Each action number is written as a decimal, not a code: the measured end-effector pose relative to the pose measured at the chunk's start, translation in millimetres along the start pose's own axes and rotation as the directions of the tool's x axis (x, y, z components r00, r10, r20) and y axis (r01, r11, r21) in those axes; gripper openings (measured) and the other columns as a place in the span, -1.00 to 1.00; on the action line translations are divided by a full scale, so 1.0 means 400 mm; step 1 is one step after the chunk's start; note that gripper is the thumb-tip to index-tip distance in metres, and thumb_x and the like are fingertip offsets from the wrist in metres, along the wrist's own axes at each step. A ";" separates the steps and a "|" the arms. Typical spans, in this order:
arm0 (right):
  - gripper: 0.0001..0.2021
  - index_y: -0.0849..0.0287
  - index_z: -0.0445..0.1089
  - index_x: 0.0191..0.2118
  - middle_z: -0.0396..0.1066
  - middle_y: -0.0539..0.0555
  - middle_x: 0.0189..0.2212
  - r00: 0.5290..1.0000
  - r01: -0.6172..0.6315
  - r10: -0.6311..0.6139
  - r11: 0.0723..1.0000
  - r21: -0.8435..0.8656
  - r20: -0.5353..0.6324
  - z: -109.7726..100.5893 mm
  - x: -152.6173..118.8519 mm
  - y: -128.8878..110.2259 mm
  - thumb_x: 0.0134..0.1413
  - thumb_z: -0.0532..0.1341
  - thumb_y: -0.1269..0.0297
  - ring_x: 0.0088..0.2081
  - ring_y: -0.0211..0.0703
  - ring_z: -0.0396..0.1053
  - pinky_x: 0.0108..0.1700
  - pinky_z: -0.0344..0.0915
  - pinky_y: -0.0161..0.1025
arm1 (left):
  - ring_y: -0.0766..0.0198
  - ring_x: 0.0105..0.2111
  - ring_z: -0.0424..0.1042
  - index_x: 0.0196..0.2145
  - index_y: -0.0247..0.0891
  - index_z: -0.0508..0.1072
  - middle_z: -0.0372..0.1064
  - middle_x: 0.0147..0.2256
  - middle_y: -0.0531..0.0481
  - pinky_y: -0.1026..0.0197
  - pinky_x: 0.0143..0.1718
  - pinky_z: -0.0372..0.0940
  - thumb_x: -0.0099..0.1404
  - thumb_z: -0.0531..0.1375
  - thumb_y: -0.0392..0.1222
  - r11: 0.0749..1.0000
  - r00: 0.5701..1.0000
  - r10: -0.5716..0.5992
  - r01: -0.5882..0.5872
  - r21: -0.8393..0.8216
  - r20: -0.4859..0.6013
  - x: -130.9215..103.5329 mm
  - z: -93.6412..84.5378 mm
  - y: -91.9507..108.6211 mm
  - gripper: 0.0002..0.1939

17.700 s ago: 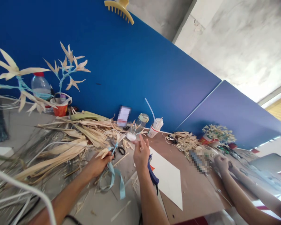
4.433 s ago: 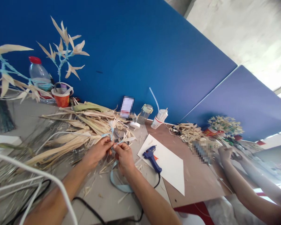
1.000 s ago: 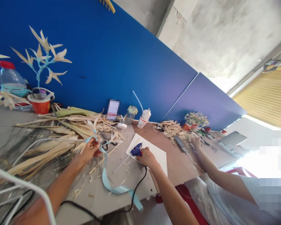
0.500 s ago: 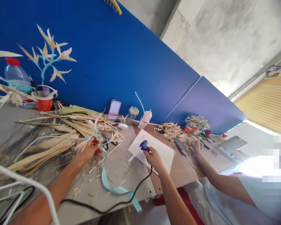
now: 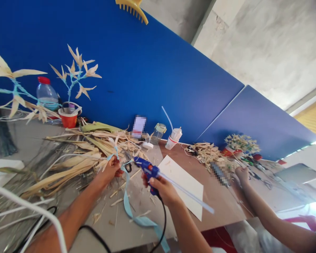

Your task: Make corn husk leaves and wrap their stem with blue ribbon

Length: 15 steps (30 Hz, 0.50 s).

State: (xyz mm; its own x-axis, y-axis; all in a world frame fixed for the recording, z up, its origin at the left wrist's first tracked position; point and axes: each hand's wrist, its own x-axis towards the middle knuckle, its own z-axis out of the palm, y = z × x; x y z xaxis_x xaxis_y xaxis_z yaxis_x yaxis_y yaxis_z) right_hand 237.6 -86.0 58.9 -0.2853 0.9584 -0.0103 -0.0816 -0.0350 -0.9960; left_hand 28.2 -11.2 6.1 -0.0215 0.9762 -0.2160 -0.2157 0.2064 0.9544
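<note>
In my right hand (image 5: 164, 189) is a blue hot glue gun (image 5: 147, 168), its nozzle pointing left and a long clear glue stick (image 5: 186, 192) jutting from its back. My left hand (image 5: 113, 168) is closed around a small husk flower stem (image 5: 116, 151) wrapped in light blue ribbon. The loose light blue ribbon (image 5: 126, 202) runs from there down over the table edge. The nozzle is close to the ribbon beside my left fingers; whether they touch I cannot tell. Black-handled scissors (image 5: 128, 168) lie just behind.
Dried corn husks (image 5: 68, 168) cover the table's left side. Behind them stands a red bucket (image 5: 68, 119) with a husk-flower branch. White paper (image 5: 183, 186) lies right of centre. A white wire rack (image 5: 28, 203) is at near left. A co-worker's hand (image 5: 242, 175) rests farther right.
My right hand has turned the glue gun, bringing its nozzle left toward the ribbon at my left hand; the glue stick now points right. My left hand keeps hold of the stem. The view has shifted.
</note>
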 end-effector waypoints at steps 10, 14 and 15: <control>-0.62 0.19 0.42 -0.21 0.40 0.09 -0.41 0.995 0.056 -0.060 0.997 0.052 0.081 0.030 0.057 0.102 0.08 0.13 -0.03 -0.42 -0.22 0.30 -0.30 0.21 -0.25 | 0.33 -0.63 0.40 -0.42 -0.22 0.24 0.23 -0.54 0.18 0.27 -0.59 0.32 -0.05 0.26 -0.22 0.999 0.999 0.011 -0.010 0.042 -0.041 -0.001 -0.008 0.002 -0.75; -0.59 0.18 0.39 -0.27 0.37 0.08 -0.39 0.994 0.090 -0.089 0.996 -0.013 0.058 0.019 0.058 0.115 0.01 0.15 -0.11 -0.45 -0.25 0.26 -0.35 0.18 -0.27 | 0.31 -0.61 0.42 -0.41 -0.22 0.24 0.24 -0.53 0.17 0.27 -0.58 0.32 -0.08 0.29 -0.18 0.999 0.999 0.024 -0.022 0.036 -0.036 0.002 -0.013 -0.007 -0.70; -0.58 0.18 0.39 -0.28 0.37 0.07 -0.40 0.995 0.086 -0.084 0.995 -0.046 0.058 0.018 0.058 0.116 -0.01 0.16 -0.12 -0.45 -0.25 0.25 -0.36 0.17 -0.28 | 0.31 -0.60 0.42 -0.41 -0.22 0.24 0.25 -0.53 0.17 0.27 -0.58 0.32 -0.09 0.30 -0.17 0.999 0.999 0.027 -0.026 0.034 -0.030 0.002 -0.014 -0.008 -0.68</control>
State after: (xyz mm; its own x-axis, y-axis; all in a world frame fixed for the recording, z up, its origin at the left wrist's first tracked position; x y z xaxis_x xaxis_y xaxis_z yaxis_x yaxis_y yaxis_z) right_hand 220.5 -67.4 13.2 -0.3327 0.9398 0.0780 -0.0617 0.0609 -0.9962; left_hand 23.3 -11.3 1.7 -0.0569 0.9790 -0.1959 -0.1820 0.1827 0.9662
